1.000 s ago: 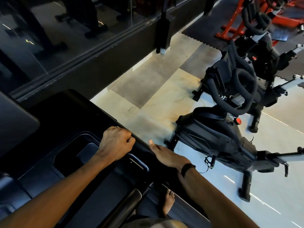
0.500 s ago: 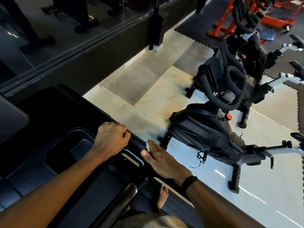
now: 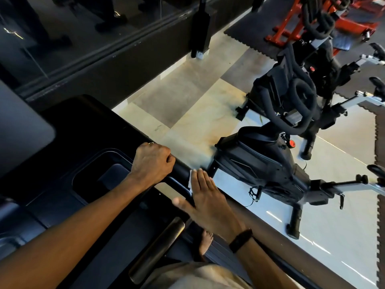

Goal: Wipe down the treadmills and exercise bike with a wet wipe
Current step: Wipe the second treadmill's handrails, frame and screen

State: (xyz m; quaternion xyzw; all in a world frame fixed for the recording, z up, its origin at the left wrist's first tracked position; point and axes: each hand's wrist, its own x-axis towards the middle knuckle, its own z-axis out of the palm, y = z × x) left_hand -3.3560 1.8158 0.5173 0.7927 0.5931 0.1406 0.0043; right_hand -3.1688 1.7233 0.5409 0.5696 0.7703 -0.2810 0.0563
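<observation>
While the person stands on the treadmill (image 3: 68, 155), whose dark console and tray fill the lower left of the view, the work looks to be somewhere in its treadmill stage, and how many machines are already clean cannot be judged from here. The exercise bike (image 3: 268, 163) stands on the pale floor to the right, apart from the treadmill, with nothing resting on it and no hand near it, so I judge it is yet to be wiped; a second black bike and a red frame stand further back. On the treadmill's right side rail (image 3: 181, 170) the left hand (image 3: 153, 163) is curled into a fist round the bar, gripping it, probably for support. Just beside it along the same rail the right hand (image 3: 208, 199) lies flat with fingers straight and thumb spread, pressing down. The wet wipe (image 3: 190, 181) shows only as a small white edge under those fingertips, pinned against the rail, so this rail is the part being wiped; the rest of it runs on below the wrist.
</observation>
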